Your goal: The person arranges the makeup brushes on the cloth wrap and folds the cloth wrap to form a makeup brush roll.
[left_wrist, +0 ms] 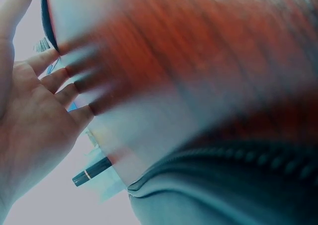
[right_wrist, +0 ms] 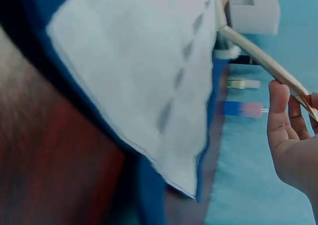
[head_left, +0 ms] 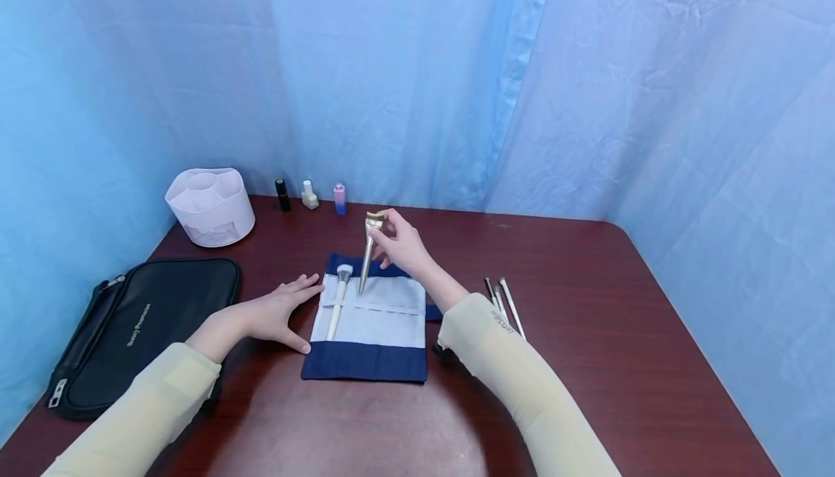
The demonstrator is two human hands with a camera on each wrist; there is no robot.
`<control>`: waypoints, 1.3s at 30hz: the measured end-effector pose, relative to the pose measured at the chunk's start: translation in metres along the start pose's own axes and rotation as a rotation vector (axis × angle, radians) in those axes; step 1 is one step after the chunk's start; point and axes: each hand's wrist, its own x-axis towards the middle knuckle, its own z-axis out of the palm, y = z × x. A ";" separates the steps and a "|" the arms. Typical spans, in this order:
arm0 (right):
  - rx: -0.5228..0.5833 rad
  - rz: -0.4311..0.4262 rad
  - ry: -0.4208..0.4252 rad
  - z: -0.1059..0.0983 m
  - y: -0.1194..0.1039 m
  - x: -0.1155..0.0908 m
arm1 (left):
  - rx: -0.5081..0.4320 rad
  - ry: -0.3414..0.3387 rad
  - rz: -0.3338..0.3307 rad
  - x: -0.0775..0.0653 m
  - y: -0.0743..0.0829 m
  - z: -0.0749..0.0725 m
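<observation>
A navy brush roll (head_left: 365, 363) with a pale inner panel lies unrolled on the table. One white-handled makeup brush (head_left: 340, 299) rests on its left part, under a strap. Over the panel my right hand (head_left: 399, 245) pinches a gold makeup brush (head_left: 367, 252) near its head, the handle slanting down toward the cloth. In the right wrist view that gold brush (right_wrist: 268, 61) runs from the fingers toward the panel. My left hand (head_left: 277, 314), fingers spread and straight, rests at the roll's left edge.
Several more brushes (head_left: 505, 299) lie right of the roll, partly behind the right sleeve. A black zip case (head_left: 156, 325) sits at left, a white organizer (head_left: 212, 209) behind it. A black tube (head_left: 282, 195), a nail polish bottle (head_left: 309, 196) and a pink-blue bottle (head_left: 340, 198) stand along the back.
</observation>
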 end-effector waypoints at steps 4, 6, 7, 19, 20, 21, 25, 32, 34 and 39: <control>-0.001 0.034 0.000 0.007 0.011 0.001 | -0.005 -0.002 -0.005 0.001 0.000 0.002; 0.002 0.060 -0.010 0.009 0.016 0.001 | -0.007 -0.005 -0.007 0.001 0.000 0.003; 0.008 0.073 -0.016 0.010 0.017 0.001 | -0.007 -0.005 -0.008 0.001 0.000 0.003; 0.017 0.190 -0.162 0.015 0.024 -0.006 | -0.006 -0.008 -0.012 -0.001 0.002 0.001; 0.010 0.194 -0.179 0.015 0.025 -0.008 | -0.004 -0.010 -0.014 -0.001 0.002 0.001; 0.003 0.195 -0.193 0.015 0.026 -0.009 | -0.007 -0.011 -0.017 -0.001 0.002 0.001; -0.031 0.189 -0.237 0.015 0.030 -0.011 | -0.004 -0.018 -0.029 0.001 0.001 0.002; -0.180 0.167 -0.302 0.017 0.032 -0.014 | -0.008 -0.017 -0.023 0.001 0.002 0.002; -0.227 0.150 -0.319 0.018 0.031 -0.016 | -0.009 -0.016 -0.020 0.001 0.003 0.002; -0.323 0.103 -0.384 0.017 0.029 -0.019 | -0.005 -0.015 -0.022 0.001 0.002 0.002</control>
